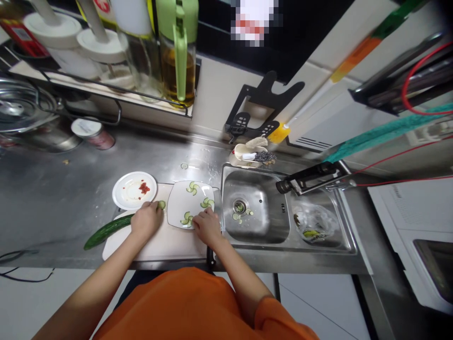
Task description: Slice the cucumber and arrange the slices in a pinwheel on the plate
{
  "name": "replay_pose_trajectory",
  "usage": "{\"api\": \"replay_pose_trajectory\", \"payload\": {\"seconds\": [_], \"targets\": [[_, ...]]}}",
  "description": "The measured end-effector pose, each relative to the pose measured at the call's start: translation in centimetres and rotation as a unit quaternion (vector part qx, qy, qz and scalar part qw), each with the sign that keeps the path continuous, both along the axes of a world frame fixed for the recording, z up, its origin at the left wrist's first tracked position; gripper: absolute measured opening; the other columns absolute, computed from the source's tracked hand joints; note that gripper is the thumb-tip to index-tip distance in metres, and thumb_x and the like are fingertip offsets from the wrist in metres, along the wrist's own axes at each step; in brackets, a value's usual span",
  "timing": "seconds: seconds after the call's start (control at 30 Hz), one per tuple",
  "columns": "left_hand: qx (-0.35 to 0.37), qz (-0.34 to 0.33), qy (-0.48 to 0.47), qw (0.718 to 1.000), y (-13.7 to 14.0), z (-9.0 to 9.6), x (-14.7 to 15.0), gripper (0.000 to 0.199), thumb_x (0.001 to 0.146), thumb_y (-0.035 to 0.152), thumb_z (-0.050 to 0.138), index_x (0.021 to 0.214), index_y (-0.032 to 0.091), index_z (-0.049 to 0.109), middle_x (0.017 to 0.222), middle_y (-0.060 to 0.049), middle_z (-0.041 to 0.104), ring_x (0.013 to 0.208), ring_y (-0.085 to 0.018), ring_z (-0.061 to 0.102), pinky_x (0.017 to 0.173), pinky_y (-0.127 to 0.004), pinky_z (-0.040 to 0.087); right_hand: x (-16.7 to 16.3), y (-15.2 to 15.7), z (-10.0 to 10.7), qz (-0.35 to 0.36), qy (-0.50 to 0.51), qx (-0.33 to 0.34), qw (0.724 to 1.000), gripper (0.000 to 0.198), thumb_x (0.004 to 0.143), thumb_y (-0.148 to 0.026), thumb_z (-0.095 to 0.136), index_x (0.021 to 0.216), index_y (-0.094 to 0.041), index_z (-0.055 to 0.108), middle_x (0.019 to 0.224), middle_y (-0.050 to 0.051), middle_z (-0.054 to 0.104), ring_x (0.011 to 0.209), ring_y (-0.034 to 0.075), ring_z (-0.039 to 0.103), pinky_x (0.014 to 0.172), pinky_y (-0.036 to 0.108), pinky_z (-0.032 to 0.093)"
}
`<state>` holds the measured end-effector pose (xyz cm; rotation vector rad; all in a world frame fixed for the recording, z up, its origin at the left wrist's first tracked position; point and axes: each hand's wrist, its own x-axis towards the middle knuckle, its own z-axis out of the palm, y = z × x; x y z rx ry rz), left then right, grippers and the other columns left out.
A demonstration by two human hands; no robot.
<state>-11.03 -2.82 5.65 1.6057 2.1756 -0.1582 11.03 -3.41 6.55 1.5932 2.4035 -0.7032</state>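
Observation:
A white square plate (182,194) lies partly on the white cutting board (159,248), with cucumber slices (192,188) fanned into small pinwheels on it. My right hand (208,228) reaches over the plate's near right edge, fingertips closed at a cucumber slice by the nearest pinwheel. Left of the plate, my left hand (146,220) rests over the board with its fingers closed on cucumber slices (161,205). A whole-looking cucumber (106,233) extends out from under my left wrist; its right end is hidden. Beyond that hand sits a round white plate (118,194) with chopped red bits (143,188).
A black knife handle (211,258) projects at the board's right edge. The steel sink (269,226) holds loose slices near its drain; a plastic bag (318,221) lies in the side basin. A lidded tin (94,134) and steel pot (53,134) stand at left, beneath a condiment rack (106,89).

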Motion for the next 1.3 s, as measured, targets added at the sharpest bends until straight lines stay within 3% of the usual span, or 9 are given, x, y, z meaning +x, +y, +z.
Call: {"api": "replay_pose_trajectory", "payload": {"seconds": [0.23,0.33,0.43,0.57,0.8,1.0,1.1,1.2,1.3], "targets": [[0.018,0.017,-0.01,1.0,0.3,-0.2,-0.2,0.038,0.087,0.035,0.04,0.113,0.023,0.064,0.111,-0.013,0.062,0.083,-0.026,0.062,0.066,-0.032,0.042,0.0,-0.2,0.1,-0.002,0.001,-0.004,1.0,0.025,0.095,-0.029,0.044,0.094,-0.025,0.068,0.097,0.006,0.066,0.105,0.024,0.045,0.074,0.032,0.034],[0.032,0.027,-0.025,0.999,0.3,-0.4,-0.4,0.034,0.085,0.036,0.041,0.106,0.023,0.066,0.111,-0.012,0.063,0.083,-0.025,0.062,0.065,-0.032,0.041,-0.2,-0.2,0.2,-0.006,0.007,-0.008,1.0,0.024,0.094,-0.029,0.045,0.094,-0.025,0.068,0.097,0.005,0.066,0.105,0.024,0.045,0.074,0.032,0.034],[0.048,0.044,-0.067,0.996,0.3,-0.6,-1.0,0.028,0.082,0.037,0.046,0.095,0.023,0.067,0.1,-0.009,0.067,0.081,-0.024,0.062,0.066,-0.03,0.041,-0.4,0.1,0.2,-0.019,0.028,-0.01,0.999,0.023,0.093,-0.029,0.047,0.094,-0.026,0.069,0.096,0.005,0.067,0.104,0.024,0.046,0.075,0.032,0.034],[0.06,0.086,-0.198,0.975,0.3,-0.6,-1.9,0.027,0.074,0.045,0.057,0.083,0.022,0.067,0.077,-0.002,0.069,0.07,-0.017,0.06,0.065,-0.025,0.041,-1.3,1.0,-0.3,-0.042,0.088,-0.015,0.995,0.02,0.09,-0.025,0.051,0.093,-0.025,0.071,0.092,0.004,0.067,0.1,0.022,0.048,0.079,0.031,0.034],[0.005,0.148,-0.442,0.885,1.0,0.5,-0.8,0.04,0.058,0.051,0.068,0.077,0.016,0.066,0.065,0.0,0.064,0.056,-0.012,0.052,0.055,-0.023,0.039,-3.8,3.8,-0.6,-0.104,0.264,-0.016,0.959,0.026,0.087,-0.024,0.058,0.112,-0.022,0.066,0.108,0.003,0.068,0.101,0.018,0.054,0.091,0.03,0.036],[-0.047,0.169,-0.53,0.83,1.3,0.6,0.6,0.036,0.06,0.045,0.071,0.08,0.015,0.065,0.061,0.002,0.06,0.05,-0.008,0.047,0.048,-0.02,0.034,-4.2,5.2,0.2,-0.149,0.31,-0.079,0.936,0.012,0.084,-0.021,0.061,0.088,-0.02,0.072,0.086,0.001,0.071,0.089,0.015,0.059,0.079,0.025,0.041],[-0.083,0.225,-0.561,0.792,1.5,0.1,0.9,0.041,0.066,0.051,0.068,0.087,0.015,0.064,0.073,-0.003,0.066,0.051,-0.007,0.049,0.044,-0.018,0.031,-3.7,5.5,0.9,-0.149,0.322,-0.079,0.932,0.01,0.083,-0.022,0.062,0.084,-0.019,0.072,0.083,0.0,0.071,0.089,0.015,0.059,0.078,0.024,0.041],[-0.128,0.296,-0.596,0.735,1.8,-0.1,1.4,0.036,0.075,0.047,0.066,0.089,0.014,0.062,0.083,-0.008,0.068,0.051,-0.006,0.05,0.041,-0.016,0.031,-3.3,5.8,1.6,-0.129,0.349,-0.096,0.923,0.011,0.083,-0.02,0.062,0.083,-0.019,0.072,0.082,0.0,0.071,0.087,0.014,0.059,0.073,0.022,0.041],[-0.187,0.348,-0.65,0.649,2.1,0.1,1.9,0.023,0.082,0.032,0.063,0.091,0.012,0.062,0.076,-0.008,0.066,0.048,-0.004,0.048,0.038,-0.013,0.031,-3.1,6.2,2.0,-0.112,0.386,-0.113,0.909,0.011,0.081,-0.017,0.061,0.08,-0.018,0.072,0.081,0.0,0.07,0.083,0.013,0.059,0.071,0.021,0.04]]}}
